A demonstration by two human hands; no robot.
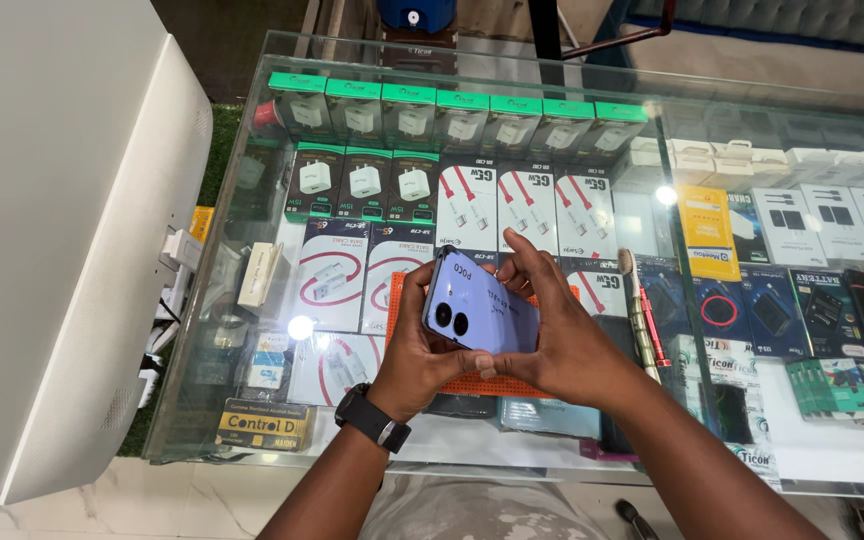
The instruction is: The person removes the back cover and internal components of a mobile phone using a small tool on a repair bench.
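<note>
A light purple smartphone [480, 308] is held back side up, its two round camera lenses toward the left, just above an orange mat [404, 300] on a glass counter. My left hand [422, 355], with a black watch on the wrist, grips the phone's lower left end. My right hand [562, 340] holds the right end, with the fingers curled over the top edge.
The glass display counter [252, 190] holds several boxed chargers and cables under the glass. A screwdriver with a red handle [649, 325] and a toothbrush [636, 310] lie right of my hands. A white monitor back [52, 230] stands at the left. A small yellow-labelled box [264, 424] sits at the front left.
</note>
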